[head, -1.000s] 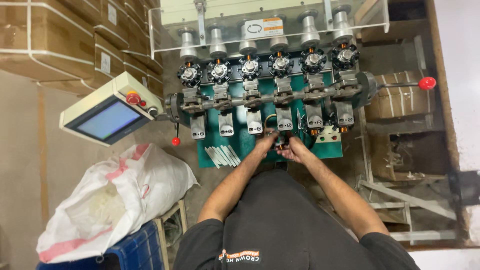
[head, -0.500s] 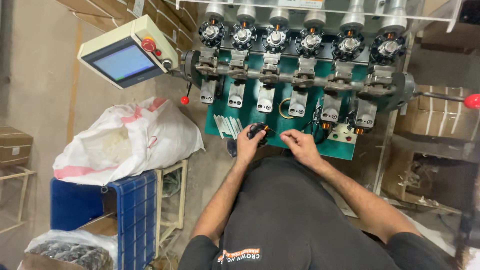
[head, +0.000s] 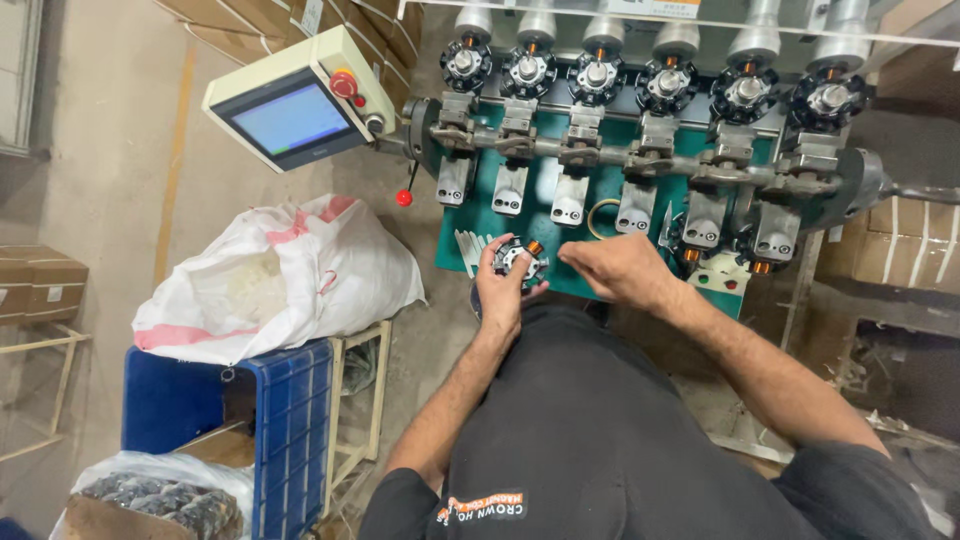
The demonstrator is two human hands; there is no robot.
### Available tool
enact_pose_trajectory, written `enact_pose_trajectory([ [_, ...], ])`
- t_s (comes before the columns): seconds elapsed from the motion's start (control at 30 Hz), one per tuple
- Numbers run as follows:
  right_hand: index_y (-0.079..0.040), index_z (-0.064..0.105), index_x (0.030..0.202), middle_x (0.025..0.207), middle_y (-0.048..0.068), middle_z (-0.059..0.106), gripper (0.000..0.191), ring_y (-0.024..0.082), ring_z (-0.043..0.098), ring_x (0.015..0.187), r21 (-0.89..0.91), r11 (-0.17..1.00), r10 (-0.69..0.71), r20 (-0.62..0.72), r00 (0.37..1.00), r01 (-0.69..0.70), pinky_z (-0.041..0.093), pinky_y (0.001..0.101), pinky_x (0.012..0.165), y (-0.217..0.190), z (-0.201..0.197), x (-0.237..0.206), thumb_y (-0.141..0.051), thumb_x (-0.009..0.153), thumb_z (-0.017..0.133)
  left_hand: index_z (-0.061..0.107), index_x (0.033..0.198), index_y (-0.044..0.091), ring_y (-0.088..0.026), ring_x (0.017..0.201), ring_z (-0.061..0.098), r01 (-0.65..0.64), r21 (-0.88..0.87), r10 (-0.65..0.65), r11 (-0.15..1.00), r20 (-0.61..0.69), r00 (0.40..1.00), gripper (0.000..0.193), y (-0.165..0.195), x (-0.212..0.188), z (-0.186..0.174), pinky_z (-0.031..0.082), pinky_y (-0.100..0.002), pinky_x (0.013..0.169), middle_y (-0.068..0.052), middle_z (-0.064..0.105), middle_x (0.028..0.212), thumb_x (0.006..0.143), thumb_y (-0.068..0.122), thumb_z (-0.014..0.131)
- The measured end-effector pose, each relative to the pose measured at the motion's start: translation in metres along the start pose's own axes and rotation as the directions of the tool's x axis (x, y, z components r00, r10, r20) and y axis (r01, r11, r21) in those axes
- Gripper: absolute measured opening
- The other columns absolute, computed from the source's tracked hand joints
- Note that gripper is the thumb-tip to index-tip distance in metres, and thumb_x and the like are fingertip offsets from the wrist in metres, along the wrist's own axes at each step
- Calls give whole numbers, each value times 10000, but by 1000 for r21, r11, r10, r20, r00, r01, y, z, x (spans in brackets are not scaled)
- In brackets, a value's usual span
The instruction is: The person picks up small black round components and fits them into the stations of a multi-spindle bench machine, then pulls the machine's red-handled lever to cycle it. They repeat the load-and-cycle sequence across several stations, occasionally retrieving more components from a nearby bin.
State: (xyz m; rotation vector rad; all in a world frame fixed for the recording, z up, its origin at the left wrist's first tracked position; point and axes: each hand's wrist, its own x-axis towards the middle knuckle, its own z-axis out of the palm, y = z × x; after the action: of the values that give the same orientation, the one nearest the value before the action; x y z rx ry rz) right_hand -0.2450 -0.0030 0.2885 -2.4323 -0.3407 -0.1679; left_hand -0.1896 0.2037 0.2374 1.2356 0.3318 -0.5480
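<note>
My left hand (head: pixel 500 285) is shut around a small round motor stator (head: pixel 519 259), black and silver with copper windings, held over the green bed of a winding machine (head: pixel 480 225). My right hand (head: pixel 617 268) hovers just right of it, fingers curled and pointing toward the stator; whether the fingertips touch it or pinch anything is hidden. Above both hands runs a row of several winding heads (head: pixel 596 75), each carrying a stator, with grey clamps (head: pixel 570 200) hanging below them.
A tilted control panel with a blue screen (head: pixel 292 117) juts out at the upper left. A white sack (head: pixel 280 285) rests on a blue crate (head: pixel 290 420). A bag of stators (head: pixel 165 500) lies at the bottom left. Cardboard boxes (head: pixel 40 280) stand at the left.
My view has swung toward the left and closer to the machine. My hands have come away from under the clamps, and the stator sits in my left hand, turned face up.
</note>
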Motion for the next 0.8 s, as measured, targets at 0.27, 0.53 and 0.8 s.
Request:
enact_pose_trajectory([
  [0.27, -124, 704, 1112, 841, 126, 716, 188, 350, 689, 730, 41, 998, 55, -59, 997, -52, 540, 442, 606, 2, 32, 7, -194, 944, 658, 591, 1273, 88, -162, 785, 710, 160, -185, -114, 970, 234, 966, 374, 20, 9, -18, 556, -278, 531, -76, 723, 1027, 927, 114, 730],
  [0.53, -132, 699, 1106, 718, 72, 682, 244, 317, 675, 637, -162, 985, -45, 44, 998, 51, 498, 450, 501, -10, 17, 29, -129, 862, 686, 568, 1273, 165, -124, 818, 692, -97, 37, 93, 995, 103, 990, 413, 32, -3, -10, 570, -271, 537, -34, 703, 1055, 894, 159, 731],
  [0.8, -81, 703, 1030, 700, 86, 660, 151, 277, 673, 626, -168, 986, -37, -305, 952, -16, 499, 410, 525, -29, 33, 54, -126, 887, 728, 615, 1188, 101, -135, 882, 732, 419, -103, -384, 902, 248, 889, 645, 36, 20, -8, 633, -381, 699, -42, 714, 1057, 920, 647, 400],
])
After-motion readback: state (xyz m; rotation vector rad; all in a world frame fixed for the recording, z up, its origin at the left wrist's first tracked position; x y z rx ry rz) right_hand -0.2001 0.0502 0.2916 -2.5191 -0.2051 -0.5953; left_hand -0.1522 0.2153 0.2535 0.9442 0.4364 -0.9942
